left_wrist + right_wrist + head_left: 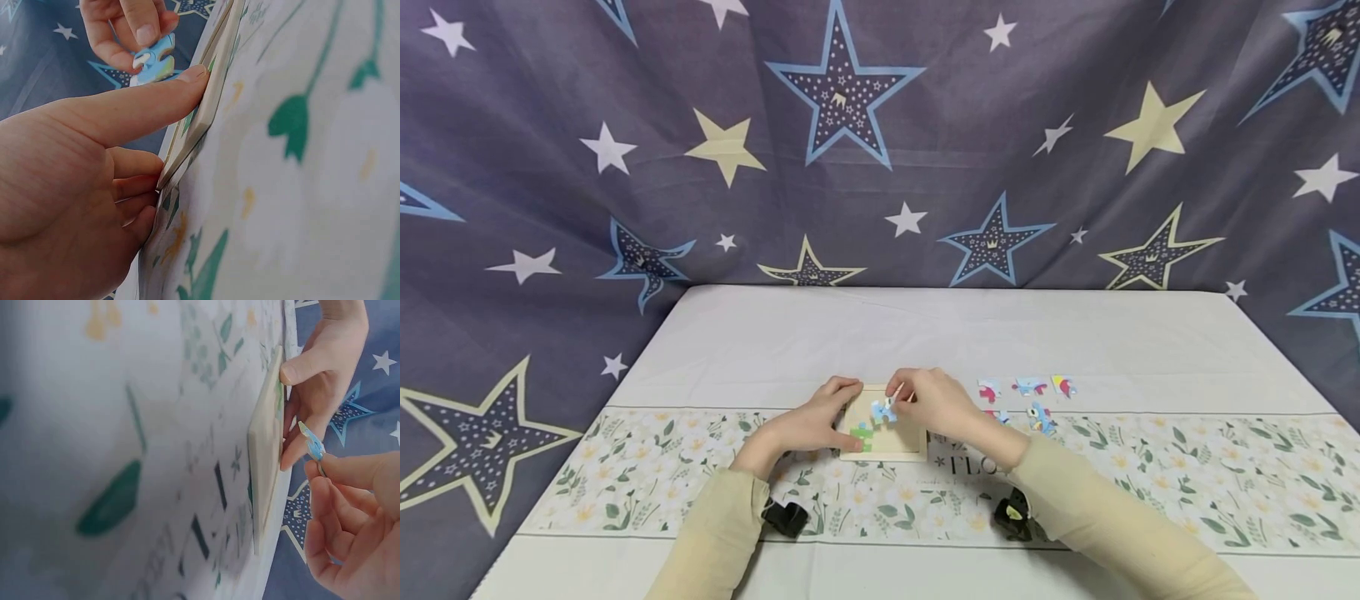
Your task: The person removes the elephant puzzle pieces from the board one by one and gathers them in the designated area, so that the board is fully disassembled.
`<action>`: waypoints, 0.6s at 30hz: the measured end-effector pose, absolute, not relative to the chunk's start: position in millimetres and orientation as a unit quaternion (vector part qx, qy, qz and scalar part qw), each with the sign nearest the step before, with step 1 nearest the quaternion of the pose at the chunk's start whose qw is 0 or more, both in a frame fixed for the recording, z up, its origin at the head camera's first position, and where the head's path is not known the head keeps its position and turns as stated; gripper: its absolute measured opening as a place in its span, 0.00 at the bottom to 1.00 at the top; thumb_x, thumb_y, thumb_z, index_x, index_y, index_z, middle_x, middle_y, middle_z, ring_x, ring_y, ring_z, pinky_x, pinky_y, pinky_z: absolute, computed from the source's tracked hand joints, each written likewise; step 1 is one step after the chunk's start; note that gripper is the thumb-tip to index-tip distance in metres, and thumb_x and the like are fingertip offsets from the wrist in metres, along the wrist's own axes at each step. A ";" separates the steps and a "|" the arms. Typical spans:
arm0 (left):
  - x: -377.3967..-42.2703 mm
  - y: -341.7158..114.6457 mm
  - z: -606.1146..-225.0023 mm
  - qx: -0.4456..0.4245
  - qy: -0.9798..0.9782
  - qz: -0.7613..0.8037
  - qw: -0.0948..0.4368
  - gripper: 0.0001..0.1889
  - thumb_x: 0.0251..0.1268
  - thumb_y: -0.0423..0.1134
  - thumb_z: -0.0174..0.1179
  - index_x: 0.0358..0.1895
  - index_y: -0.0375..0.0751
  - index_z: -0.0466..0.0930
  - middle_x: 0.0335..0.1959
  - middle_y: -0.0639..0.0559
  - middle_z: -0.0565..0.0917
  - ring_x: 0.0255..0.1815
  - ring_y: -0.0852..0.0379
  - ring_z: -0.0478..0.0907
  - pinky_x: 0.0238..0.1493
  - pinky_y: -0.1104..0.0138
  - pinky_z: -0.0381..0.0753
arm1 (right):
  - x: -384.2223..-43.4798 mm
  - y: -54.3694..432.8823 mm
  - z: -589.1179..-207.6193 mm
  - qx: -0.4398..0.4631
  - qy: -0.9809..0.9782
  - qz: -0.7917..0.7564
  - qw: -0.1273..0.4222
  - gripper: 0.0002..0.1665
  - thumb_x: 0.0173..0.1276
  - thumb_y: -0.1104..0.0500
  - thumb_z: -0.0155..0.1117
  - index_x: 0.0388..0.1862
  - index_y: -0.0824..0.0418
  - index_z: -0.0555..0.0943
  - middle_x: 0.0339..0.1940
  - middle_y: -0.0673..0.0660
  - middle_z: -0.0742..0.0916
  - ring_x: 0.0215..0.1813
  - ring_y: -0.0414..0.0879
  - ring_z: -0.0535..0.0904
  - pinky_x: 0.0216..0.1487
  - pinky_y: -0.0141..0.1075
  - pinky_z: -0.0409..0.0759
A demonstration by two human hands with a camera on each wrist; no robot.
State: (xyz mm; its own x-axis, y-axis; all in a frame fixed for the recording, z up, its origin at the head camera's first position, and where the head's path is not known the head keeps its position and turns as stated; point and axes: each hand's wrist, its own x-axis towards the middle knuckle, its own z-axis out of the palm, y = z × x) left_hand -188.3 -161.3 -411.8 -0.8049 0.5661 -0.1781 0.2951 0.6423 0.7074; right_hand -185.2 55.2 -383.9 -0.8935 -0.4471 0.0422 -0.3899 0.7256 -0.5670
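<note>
A shallow wooden puzzle tray (904,443) lies on the table before the person. My left hand (808,425) grips its left side, the thumb over the near corner and the other fingers along the edge, as the left wrist view shows. Green puzzle pieces (862,432) sit inside the tray at its left, close to that thumb. Above the tray, my right hand (938,404) pinches a light-blue puzzle piece (154,60) between thumb and fingertips. In the right wrist view this piece is tilted and held apart from the tray surface.
Several loose puzzle pieces lie right of the tray, among them a red-and-yellow piece (1063,385) and a blue one (1041,417) near the right forearm. A floral runner (662,475) crosses the white table. A star-patterned curtain (880,192) hangs behind.
</note>
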 end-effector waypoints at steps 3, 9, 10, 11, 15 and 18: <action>-188.0 -161.0 -411.4 0.245 0.885 0.344 0.194 0.47 0.50 0.46 0.66 0.70 0.35 0.48 0.69 0.46 0.51 0.71 0.48 0.45 0.66 0.50 0.55 | -185.1 61.1 -382.3 -0.221 0.928 -0.296 0.049 0.05 0.59 0.60 0.63 0.36 0.53 0.80 0.28 0.48 0.84 0.29 0.38 0.77 0.29 0.32 0.74; -188.5 -161.0 -412.2 0.247 0.882 0.351 0.195 0.47 0.51 0.46 0.66 0.70 0.35 0.48 0.70 0.45 0.50 0.71 0.47 0.44 0.65 0.50 0.55 | -182.5 74.4 -379.2 -0.220 0.921 -0.318 0.047 0.06 0.60 0.59 0.62 0.37 0.54 0.80 0.28 0.48 0.84 0.26 0.37 0.76 0.26 0.30 0.73; -188.6 -161.2 -412.4 0.247 0.881 0.352 0.196 0.47 0.51 0.46 0.66 0.70 0.35 0.47 0.70 0.45 0.50 0.71 0.47 0.44 0.65 0.50 0.55 | -181.7 76.7 -378.4 -0.219 0.920 -0.322 0.049 0.06 0.60 0.59 0.62 0.38 0.54 0.80 0.28 0.48 0.84 0.26 0.37 0.76 0.26 0.30 0.73; -188.6 -161.3 -412.6 0.248 0.881 0.353 0.196 0.47 0.51 0.45 0.66 0.70 0.35 0.47 0.70 0.45 0.50 0.71 0.47 0.44 0.65 0.50 0.55 | -181.0 79.1 -378.1 -0.220 0.918 -0.326 0.048 0.07 0.61 0.59 0.62 0.38 0.54 0.80 0.28 0.48 0.84 0.26 0.37 0.76 0.25 0.31 0.73; -188.4 -161.9 -412.8 0.249 0.881 0.351 0.197 0.48 0.51 0.45 0.66 0.71 0.35 0.47 0.70 0.45 0.49 0.72 0.47 0.43 0.66 0.50 0.54 | -178.4 87.6 -378.8 -0.218 0.915 -0.336 0.043 0.07 0.61 0.59 0.60 0.39 0.55 0.80 0.28 0.48 0.84 0.26 0.38 0.76 0.25 0.31 0.73; -188.1 -162.0 -412.7 0.248 0.883 0.348 0.196 0.48 0.51 0.45 0.66 0.71 0.36 0.47 0.70 0.45 0.49 0.72 0.48 0.43 0.66 0.50 0.54 | -176.5 94.0 -381.0 -0.215 0.914 -0.342 0.039 0.07 0.61 0.60 0.60 0.38 0.55 0.80 0.28 0.48 0.84 0.24 0.38 0.75 0.24 0.31 0.72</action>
State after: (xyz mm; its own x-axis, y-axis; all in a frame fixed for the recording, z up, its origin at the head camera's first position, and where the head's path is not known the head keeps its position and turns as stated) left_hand -188.1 -162.0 -412.7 -0.8004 0.5735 -0.1745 0.3006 0.6358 0.7109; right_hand -176.5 94.0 -381.0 -0.9041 -0.4206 0.0755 -0.3667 0.6728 -0.6426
